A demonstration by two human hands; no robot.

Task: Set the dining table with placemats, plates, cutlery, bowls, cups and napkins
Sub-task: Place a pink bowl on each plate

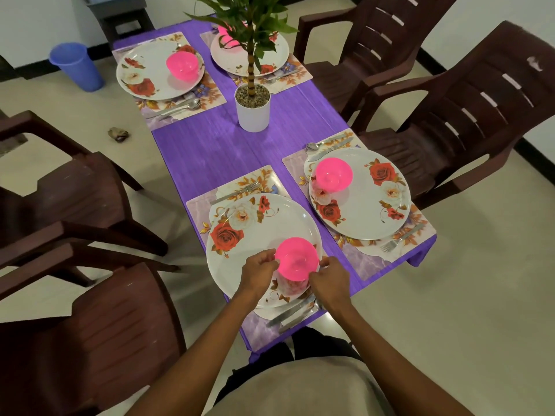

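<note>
Four floral placemats lie on the purple table, each under a white rose-patterned plate. A pink bowl sits on the near plate. My left hand pinches its left rim and my right hand pinches its right rim. Pink bowls also rest on the right plate, the far left plate and the far right plate. A fork lies beyond the near plate; a knife and spoon lie at its near side.
A potted plant stands mid-table. Brown plastic chairs flank the table on the left and right. A blue bucket stands on the floor at far left, with a small dark object near it.
</note>
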